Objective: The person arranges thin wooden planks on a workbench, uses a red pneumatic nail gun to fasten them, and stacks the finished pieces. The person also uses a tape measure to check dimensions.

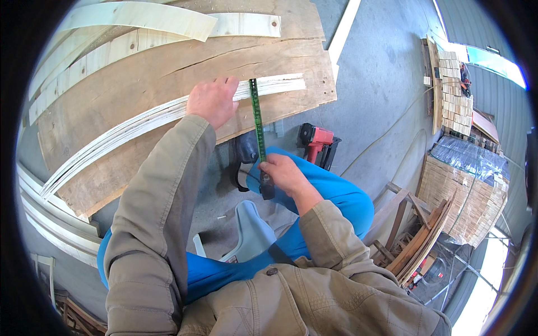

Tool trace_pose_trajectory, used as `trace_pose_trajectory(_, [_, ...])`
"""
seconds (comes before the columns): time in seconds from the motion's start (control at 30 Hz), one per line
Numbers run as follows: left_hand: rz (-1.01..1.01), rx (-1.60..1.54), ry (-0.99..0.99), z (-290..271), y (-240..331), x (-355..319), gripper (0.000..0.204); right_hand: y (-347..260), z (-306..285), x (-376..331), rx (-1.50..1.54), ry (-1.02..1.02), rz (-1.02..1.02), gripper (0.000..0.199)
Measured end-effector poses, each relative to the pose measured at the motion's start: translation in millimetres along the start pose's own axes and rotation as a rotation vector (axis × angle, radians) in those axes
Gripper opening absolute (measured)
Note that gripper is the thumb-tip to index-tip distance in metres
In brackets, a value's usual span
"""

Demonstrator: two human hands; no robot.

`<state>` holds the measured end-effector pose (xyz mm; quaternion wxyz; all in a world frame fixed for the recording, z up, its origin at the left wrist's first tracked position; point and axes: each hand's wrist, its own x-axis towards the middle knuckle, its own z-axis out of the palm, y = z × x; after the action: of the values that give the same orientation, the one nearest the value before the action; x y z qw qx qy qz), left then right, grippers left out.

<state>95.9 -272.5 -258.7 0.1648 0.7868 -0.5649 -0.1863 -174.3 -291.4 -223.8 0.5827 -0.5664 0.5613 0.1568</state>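
Note:
A bundle of thin, pale wooden strips stands on edge across a worn wooden board, bowed toward its left end. My left hand is closed over the middle of this bundle, fingers curled across its far edge. In my right hand, above my knee, is the dark case of a tape measure. Its green blade stretches away from me, and its far end lies at the strips, just right of my left hand. Part of the bundle is hidden under the left hand.
Wide pale planks lie on the board's far left. A red and black nail gun stands on the floor to the right. Below me is a light-blue plastic stool. Stacked wood bundles and scrap timber sit farther right.

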Motion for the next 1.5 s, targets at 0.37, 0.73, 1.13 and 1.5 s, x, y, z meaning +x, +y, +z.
trace_pose_trajectory(0.37, [0.0,-0.037,0.012,-1,-1,0,0.034,6,-1,5,-0.049,0.037,-0.061,0.026])
trace_pose_trajectory(0.73, [-0.003,-0.011,-0.058,-2,-1,2,0.036,-7,0,6,0.191,-0.035,-0.143,0.019])
trace_pose_trajectory(1.13, [0.036,0.016,0.068,5,-3,-1,0.023,-119,-24,58,0.642,-0.08,-0.476,0.022])
trace_pose_trajectory(1.5, [0.042,-0.068,0.13,8,-3,-1,0.018,-136,-26,114,0.627,-0.025,-0.38,0.024])
